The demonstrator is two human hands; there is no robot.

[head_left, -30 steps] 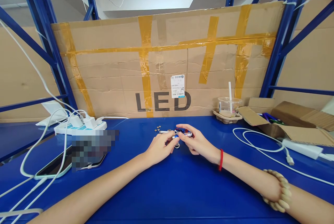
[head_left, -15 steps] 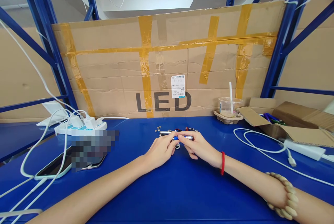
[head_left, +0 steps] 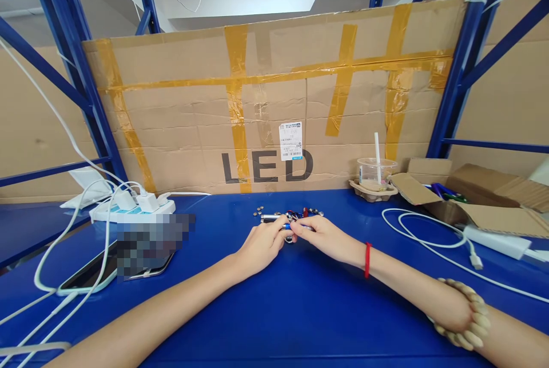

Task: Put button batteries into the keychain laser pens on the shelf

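A slim blue-and-silver pen-shaped piece [head_left: 286, 226] is pinched between the fingertips of both hands, above the table's far middle. My left hand [head_left: 262, 245] grips it from the left with closed fingers. From the right, my right hand [head_left: 329, 239] also closes on it, fingers over its right part. Just beyond the fingers lies a silver tube [head_left: 269, 217]. Several small round metal parts [head_left: 258, 210] and some red and dark bits [head_left: 305, 212] are scattered behind the hands. A small shiny round part [head_left: 289, 239] shows below the fingertips, partly hidden.
A taped cardboard panel [head_left: 193, 127] stands behind the blue table [head_left: 266, 316]. At left are a power strip [head_left: 128, 213], white cables and a phone [head_left: 88, 270]. To the right are a cup with a straw [head_left: 376, 170], an open carton [head_left: 493, 196] and a coiled white cable [head_left: 422, 245].
The right hand's fingers have curled further around the right end of the pen-shaped piece, covering more of it. The left hand has hardly moved. The view has shifted slightly.
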